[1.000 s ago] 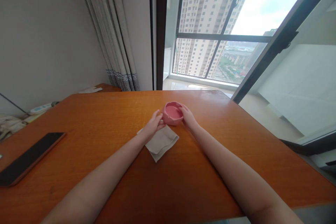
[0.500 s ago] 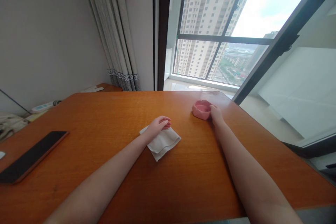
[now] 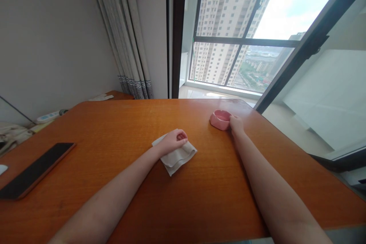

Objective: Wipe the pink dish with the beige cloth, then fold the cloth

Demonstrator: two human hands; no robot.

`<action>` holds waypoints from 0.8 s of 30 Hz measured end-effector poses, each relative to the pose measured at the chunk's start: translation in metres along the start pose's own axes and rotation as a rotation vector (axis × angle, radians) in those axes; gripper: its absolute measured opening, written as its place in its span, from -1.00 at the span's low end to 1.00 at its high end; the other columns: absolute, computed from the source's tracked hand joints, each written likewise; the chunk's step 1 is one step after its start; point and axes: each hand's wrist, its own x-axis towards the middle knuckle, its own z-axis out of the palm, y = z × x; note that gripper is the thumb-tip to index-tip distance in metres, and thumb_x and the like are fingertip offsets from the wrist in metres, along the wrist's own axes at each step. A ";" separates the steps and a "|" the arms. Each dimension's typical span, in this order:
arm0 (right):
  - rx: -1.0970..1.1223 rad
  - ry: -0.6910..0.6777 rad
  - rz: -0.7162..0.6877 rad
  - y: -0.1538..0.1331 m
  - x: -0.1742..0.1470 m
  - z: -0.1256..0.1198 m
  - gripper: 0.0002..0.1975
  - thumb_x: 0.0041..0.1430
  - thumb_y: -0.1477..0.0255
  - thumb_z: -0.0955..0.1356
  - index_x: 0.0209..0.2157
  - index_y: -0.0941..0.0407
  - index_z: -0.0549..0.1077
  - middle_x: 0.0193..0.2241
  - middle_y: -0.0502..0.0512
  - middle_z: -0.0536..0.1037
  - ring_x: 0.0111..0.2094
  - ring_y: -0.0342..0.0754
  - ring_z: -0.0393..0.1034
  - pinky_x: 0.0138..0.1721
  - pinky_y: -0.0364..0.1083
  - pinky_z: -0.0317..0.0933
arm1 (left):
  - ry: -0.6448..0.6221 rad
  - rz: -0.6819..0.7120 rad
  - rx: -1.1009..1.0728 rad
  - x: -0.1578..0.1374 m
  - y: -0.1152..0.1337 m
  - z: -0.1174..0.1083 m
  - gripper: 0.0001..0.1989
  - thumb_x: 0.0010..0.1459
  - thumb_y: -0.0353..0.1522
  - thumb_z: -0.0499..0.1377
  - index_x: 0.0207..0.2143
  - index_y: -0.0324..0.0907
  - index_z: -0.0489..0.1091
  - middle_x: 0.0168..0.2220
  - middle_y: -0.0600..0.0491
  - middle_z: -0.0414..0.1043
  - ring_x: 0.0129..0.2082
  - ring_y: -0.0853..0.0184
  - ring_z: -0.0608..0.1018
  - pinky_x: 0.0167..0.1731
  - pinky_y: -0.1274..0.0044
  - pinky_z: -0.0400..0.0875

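Note:
A folded white cloth point(image 3: 180, 158) lies on the wooden table, partly covered by my left hand point(image 3: 173, 141). The fingers of that hand are curled inward in a loose fist, and nothing shows in their hollow. Whether the hand's underside touches the cloth cannot be made out. To the right and farther back is a pink ashtray point(image 3: 219, 122), faceted, with a notched rim, standing upright on the table. My right hand point(image 3: 236, 125) grips its right side, the thumb and fingers closed at the rim; part of that side is hidden.
A black flat slab with a brown edge point(image 3: 37, 169) lies on the left of the table point(image 3: 128, 122), beside a white object point(image 3: 2, 169) at the frame's edge. Past the far left edge are a power strip point(image 3: 48, 117) and fabric. A curtain point(image 3: 126, 38) and window stand behind.
My left hand's fingers have curled inward from a more stretched pose, over the same spot. The cloth has not moved. My right hand keeps its hold on the ashtray, almost unmoved.

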 end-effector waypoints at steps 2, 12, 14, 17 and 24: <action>-0.013 0.019 -0.002 0.000 -0.001 -0.001 -0.82 -0.08 0.44 0.19 -0.57 0.16 0.40 -0.64 0.03 0.39 -0.53 -0.08 0.26 -0.53 -0.14 0.15 | -0.068 0.070 0.225 -0.004 0.008 -0.002 -0.74 0.04 -0.17 0.14 -0.36 -0.18 0.38 -0.40 0.04 0.39 -0.40 0.35 0.41 -0.39 0.53 0.28; -0.372 -0.182 -0.893 -0.059 -0.110 0.011 -0.68 0.16 0.46 0.16 -0.09 0.07 0.38 0.03 0.14 0.36 0.09 0.04 0.15 0.20 0.14 -0.24 | -0.073 0.157 0.657 -0.019 0.026 0.015 -0.67 -0.08 -0.20 0.21 -0.25 -0.13 0.33 -0.22 -0.04 0.36 -0.15 0.12 0.38 -0.14 0.37 0.19; -0.353 -0.374 -0.996 -0.065 -0.141 0.019 -0.72 0.17 0.46 0.18 -0.12 0.06 0.40 -0.07 0.12 0.43 -0.01 0.01 0.25 0.17 0.08 -0.15 | 0.003 0.169 0.631 -0.016 0.023 0.018 -0.83 0.00 -0.30 0.12 -0.32 -0.15 0.32 -0.31 -0.02 0.37 -0.27 0.20 0.40 -0.24 0.42 0.22; -0.293 -0.465 -1.006 -0.068 -0.163 0.026 -0.78 0.19 0.42 0.19 -0.16 0.09 0.39 -0.15 0.13 0.46 -0.10 0.00 0.27 0.02 0.01 0.02 | 0.108 0.095 0.438 -0.009 0.016 0.013 -0.87 0.03 -0.36 0.04 -0.34 -0.16 0.31 -0.44 0.06 0.34 -0.44 0.32 0.36 -0.40 0.49 0.21; -0.316 -0.519 -0.918 -0.071 -0.161 0.026 -0.81 0.22 0.41 0.17 -0.45 0.10 0.31 -0.49 0.04 0.38 -0.40 -0.06 0.24 -0.28 -0.09 0.06 | 0.238 -0.016 0.052 0.005 0.003 0.000 -0.92 -0.10 -0.40 0.07 -0.48 -0.20 0.32 -0.54 0.13 0.28 -0.49 0.40 0.32 -0.45 0.55 0.19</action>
